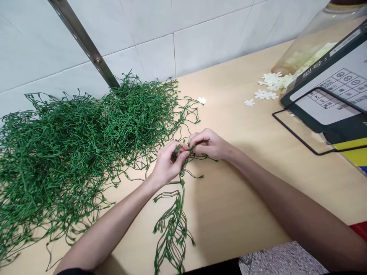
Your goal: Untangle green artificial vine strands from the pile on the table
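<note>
My left hand (169, 160) is closed, thumb and fingers pinching the upper end of a green artificial plant stem (179, 217). Close against it, my right hand (208, 144) is also closed, its fingertips pinched on the same stem's thin green tips. The lower branches of this stem hang down toward the table's front edge. Exactly what lies between the fingertips is partly hidden. A large tangled heap of green artificial stems (86, 133) spreads to the left of my hands, with loose strands reaching near them.
A single white flower (202, 100) lies beyond my hands. More white flowers (272, 82) spill from a clear jar (304, 46) at the back right. A dark box (338, 84) with a black wire stand (301, 143) is at the right. A metal post (86, 42) stands against the tiled wall (206, 38).
</note>
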Demonstrator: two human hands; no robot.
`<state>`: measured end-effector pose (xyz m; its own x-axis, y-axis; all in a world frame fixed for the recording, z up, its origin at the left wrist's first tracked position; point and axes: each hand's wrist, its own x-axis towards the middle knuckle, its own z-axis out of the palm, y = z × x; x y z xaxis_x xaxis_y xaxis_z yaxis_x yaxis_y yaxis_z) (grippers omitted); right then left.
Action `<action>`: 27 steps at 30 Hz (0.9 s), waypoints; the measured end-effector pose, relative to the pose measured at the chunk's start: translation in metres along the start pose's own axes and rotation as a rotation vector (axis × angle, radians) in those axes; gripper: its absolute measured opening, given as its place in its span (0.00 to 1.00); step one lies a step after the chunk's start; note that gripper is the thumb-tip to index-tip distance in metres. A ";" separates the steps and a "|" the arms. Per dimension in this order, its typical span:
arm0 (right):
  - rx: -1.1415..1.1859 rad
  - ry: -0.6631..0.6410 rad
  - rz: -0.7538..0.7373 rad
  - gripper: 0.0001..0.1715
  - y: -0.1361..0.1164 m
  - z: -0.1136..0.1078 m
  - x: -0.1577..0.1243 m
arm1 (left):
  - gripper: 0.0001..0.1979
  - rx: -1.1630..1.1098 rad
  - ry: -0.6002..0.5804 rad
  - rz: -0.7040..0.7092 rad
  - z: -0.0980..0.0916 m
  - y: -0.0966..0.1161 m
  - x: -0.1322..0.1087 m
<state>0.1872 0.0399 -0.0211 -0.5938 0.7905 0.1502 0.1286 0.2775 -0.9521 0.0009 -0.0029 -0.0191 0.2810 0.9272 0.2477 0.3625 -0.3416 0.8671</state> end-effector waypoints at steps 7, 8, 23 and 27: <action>-0.100 -0.010 -0.019 0.13 -0.006 0.005 -0.001 | 0.03 0.006 -0.050 0.034 0.000 0.001 0.002; -0.106 -0.007 -0.013 0.14 -0.006 0.006 -0.001 | 0.03 0.003 -0.056 0.030 0.000 0.001 0.002; 0.011 0.199 -0.025 0.08 0.000 0.009 0.002 | 0.10 -0.422 0.054 -0.268 -0.002 -0.002 0.007; 0.092 0.431 -0.069 0.10 0.010 0.008 0.006 | 0.12 -0.634 0.163 -0.260 0.000 -0.008 0.007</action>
<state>0.1787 0.0429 -0.0315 -0.2106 0.9327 0.2928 0.0179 0.3032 -0.9528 -0.0003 0.0063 -0.0244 0.1009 0.9947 0.0172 -0.2017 0.0035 0.9794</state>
